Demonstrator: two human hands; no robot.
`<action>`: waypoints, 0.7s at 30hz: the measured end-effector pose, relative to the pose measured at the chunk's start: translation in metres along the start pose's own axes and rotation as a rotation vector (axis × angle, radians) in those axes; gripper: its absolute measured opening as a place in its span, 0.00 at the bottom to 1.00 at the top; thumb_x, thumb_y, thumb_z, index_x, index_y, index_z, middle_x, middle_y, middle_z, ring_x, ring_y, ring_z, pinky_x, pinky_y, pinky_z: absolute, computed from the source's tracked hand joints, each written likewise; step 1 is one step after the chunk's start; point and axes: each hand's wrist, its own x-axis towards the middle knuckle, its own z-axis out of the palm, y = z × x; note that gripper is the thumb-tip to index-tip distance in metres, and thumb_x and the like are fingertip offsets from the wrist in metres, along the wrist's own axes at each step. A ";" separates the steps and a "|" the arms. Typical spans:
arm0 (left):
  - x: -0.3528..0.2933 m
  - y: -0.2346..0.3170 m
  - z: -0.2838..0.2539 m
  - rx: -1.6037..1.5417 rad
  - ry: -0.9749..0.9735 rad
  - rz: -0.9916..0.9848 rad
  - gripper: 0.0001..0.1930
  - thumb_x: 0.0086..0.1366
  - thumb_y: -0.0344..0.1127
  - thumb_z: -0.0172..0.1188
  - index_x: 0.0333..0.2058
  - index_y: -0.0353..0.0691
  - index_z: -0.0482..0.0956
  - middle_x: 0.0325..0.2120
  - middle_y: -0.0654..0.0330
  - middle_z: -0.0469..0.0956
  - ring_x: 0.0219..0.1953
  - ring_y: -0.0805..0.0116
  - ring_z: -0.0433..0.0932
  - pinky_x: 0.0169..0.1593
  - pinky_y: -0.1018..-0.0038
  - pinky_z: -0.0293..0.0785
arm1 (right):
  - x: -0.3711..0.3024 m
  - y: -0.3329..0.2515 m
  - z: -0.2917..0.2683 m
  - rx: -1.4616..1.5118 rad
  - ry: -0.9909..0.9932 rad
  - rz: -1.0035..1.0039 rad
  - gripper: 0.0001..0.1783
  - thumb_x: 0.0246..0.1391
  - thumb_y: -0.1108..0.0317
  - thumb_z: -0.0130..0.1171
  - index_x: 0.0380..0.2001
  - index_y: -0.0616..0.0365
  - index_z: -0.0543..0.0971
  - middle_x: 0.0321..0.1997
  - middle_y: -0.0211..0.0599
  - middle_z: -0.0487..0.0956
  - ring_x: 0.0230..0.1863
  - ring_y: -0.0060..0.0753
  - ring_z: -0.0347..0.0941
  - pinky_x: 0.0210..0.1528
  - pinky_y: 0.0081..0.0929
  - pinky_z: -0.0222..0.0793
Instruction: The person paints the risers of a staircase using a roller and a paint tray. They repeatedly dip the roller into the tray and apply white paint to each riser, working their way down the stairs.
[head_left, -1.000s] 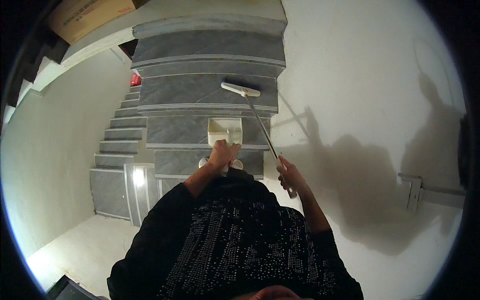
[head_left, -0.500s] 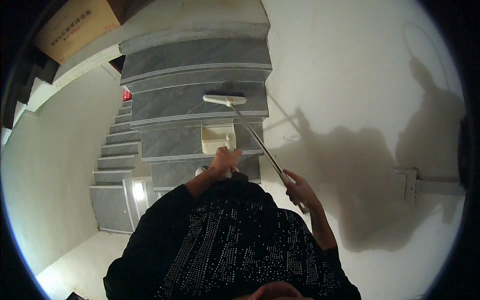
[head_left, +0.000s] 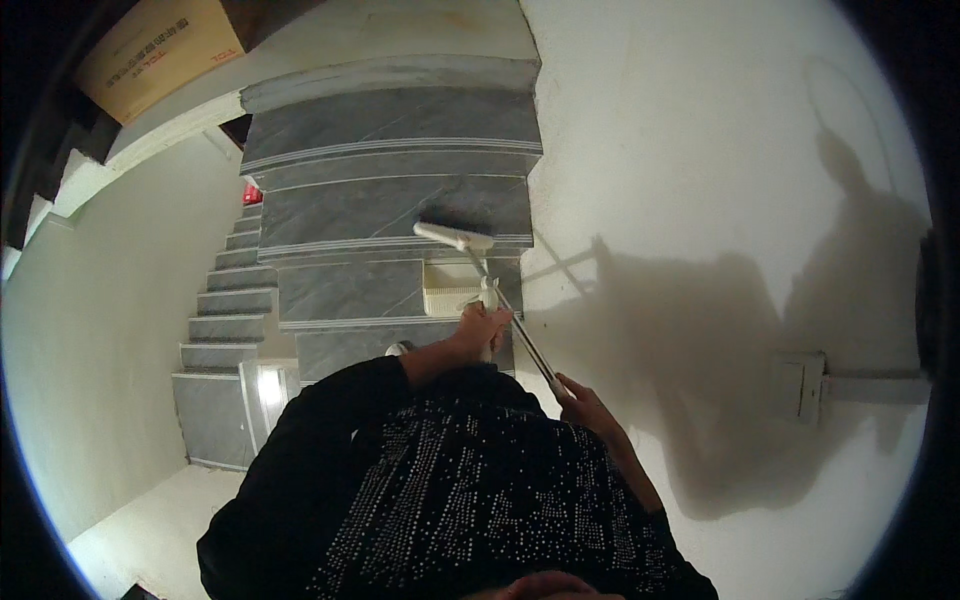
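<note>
My right hand (head_left: 590, 405) is closed round the metal handle of a broom (head_left: 455, 236). The broom's white head with dark bristles lies at the front edge of a grey stair step (head_left: 340, 212). A cream dustpan (head_left: 448, 285) sits on the step below, its open side facing the broom. My left hand (head_left: 480, 332) grips the dustpan's upright handle. The broom's pole passes just right of the dustpan and partly behind its handle. Part of a pale shoe (head_left: 398, 349) shows beside my left forearm.
A white wall (head_left: 700, 130) borders the steps on the right, with a pale wall box (head_left: 800, 388) on it. To the left, another flight of stairs (head_left: 228, 302) runs alongside a wall. A cardboard box (head_left: 160, 55) sits at the upper left, above a ledge.
The broom head has come nearer, from the middle of the step to its front edge, and tilted. The dustpan and my left hand have shifted right. My right hand has drawn slightly left.
</note>
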 end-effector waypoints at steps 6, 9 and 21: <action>-0.006 0.009 0.006 -0.027 -0.124 -0.036 0.13 0.60 0.34 0.63 0.20 0.39 0.71 0.10 0.63 0.67 0.10 0.70 0.66 0.14 0.69 0.63 | -0.050 -0.018 -0.017 0.019 0.029 -0.078 0.32 0.62 0.58 0.57 0.66 0.53 0.63 0.16 0.24 0.69 0.14 0.16 0.65 0.14 0.19 0.63; -0.004 0.000 0.011 -0.053 -0.135 -0.083 0.11 0.61 0.35 0.63 0.24 0.38 0.72 0.11 0.64 0.66 0.11 0.71 0.66 0.14 0.70 0.63 | -0.023 -0.021 -0.025 -0.002 0.032 -0.150 0.31 0.62 0.59 0.55 0.67 0.50 0.62 0.19 0.25 0.70 0.14 0.16 0.64 0.14 0.20 0.62; -0.004 -0.008 0.005 0.133 -0.012 0.064 0.13 0.63 0.39 0.62 0.25 0.36 0.74 0.09 0.63 0.67 0.08 0.72 0.65 0.12 0.72 0.62 | 0.037 0.014 -0.017 0.027 0.024 0.004 0.36 0.61 0.58 0.52 0.70 0.43 0.54 0.19 0.26 0.66 0.14 0.19 0.59 0.14 0.22 0.60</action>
